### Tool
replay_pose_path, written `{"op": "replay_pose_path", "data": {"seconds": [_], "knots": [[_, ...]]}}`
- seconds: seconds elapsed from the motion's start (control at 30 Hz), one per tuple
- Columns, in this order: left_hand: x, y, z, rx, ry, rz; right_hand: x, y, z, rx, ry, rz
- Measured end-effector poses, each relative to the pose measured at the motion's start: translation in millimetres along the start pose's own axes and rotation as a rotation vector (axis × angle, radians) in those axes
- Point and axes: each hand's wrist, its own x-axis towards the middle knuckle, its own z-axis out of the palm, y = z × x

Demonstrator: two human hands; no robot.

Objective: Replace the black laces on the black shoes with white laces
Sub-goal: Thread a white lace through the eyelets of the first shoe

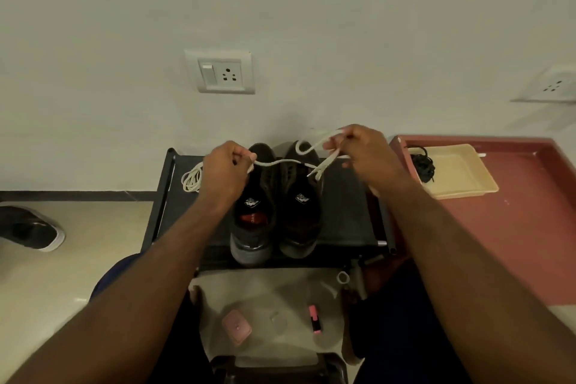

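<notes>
On the desk [346, 212] both black shoes [299, 212] sit side by side with no laces in them, far as I can tell, and the black laces [423, 167] are bunched in the tray [461, 178] off right. So removal's done, all the threading is left. Both arms reach out over the shoes: left hand [224, 171] fingers pinch one end of a white lace [280, 162], right hand [367, 153] pinches its looped other part. Second white lace [191, 179] lies coiled at the desk's left end.
</notes>
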Motion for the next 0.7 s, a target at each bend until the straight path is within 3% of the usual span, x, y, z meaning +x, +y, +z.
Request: {"op": "replay_pose_path", "data": {"seconds": [0.07,0.17,0.23,0.37,0.53,0.7], "knots": [[2.0,16.1,-13.4,0.028,0.055,0.051,-4.1,-0.1,-16.4,0.259,0.074,0.033],[7.0,33.3,-25.6,0.0,0.107,0.09,-2.6,7.3,-27.8,0.437,0.15,0.095],[4.5,44.5,-29.2,-0.033,0.069,0.117,-6.4,8.7,-31.4,0.351,0.215,0.139],[-5.5,52.1,-11.4,0.005,-0.199,0.125,-14.4,13.4,-24.3,0.112,0.227,0.143],[1.2,33.3,22.4,0.206,-0.278,0.086,1.3,14.1,-15.7,0.456,0.384,0.213],[26.3,30.1,51.9,0.553,-0.34,0.186,13.8,48.3,9.6,0.157,0.191,0.464]]}}
